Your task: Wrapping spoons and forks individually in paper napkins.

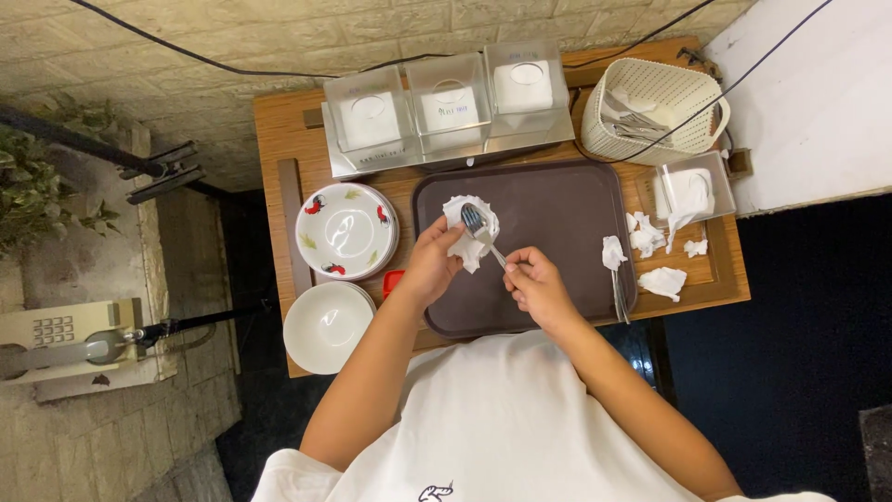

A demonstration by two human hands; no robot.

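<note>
Fork: the fork (480, 229) lies on a slant, its long axis running from the tines at the upper left down to the handle at the lower right; the tines point toward the far side of the desk and rest on the white tissue (469, 234), above the middle of the brown tray (576, 214).
Left hand: the left hand (432, 265) comes in from the near edge, forearm angled up and to the right, fingers curled around the tissue and cupping it under the fork's head.
Right hand: the right hand (534, 284) is closed in a pinch on the lower end of the fork handle, wrist bent, forearm running back toward the body.
Desk: a wooden desk (279, 130) carries the tray at its centre, a patterned plate (346, 231) and a white bowl (327, 325) toward its left edge, three clear boxes (448, 102) along the far edge and a white basket (664, 104) at the far right corner.
Right edge: crumpled tissues (662, 281) lie just beside the tray.
Room: pale stone-tiled floor behind the desk.
</note>
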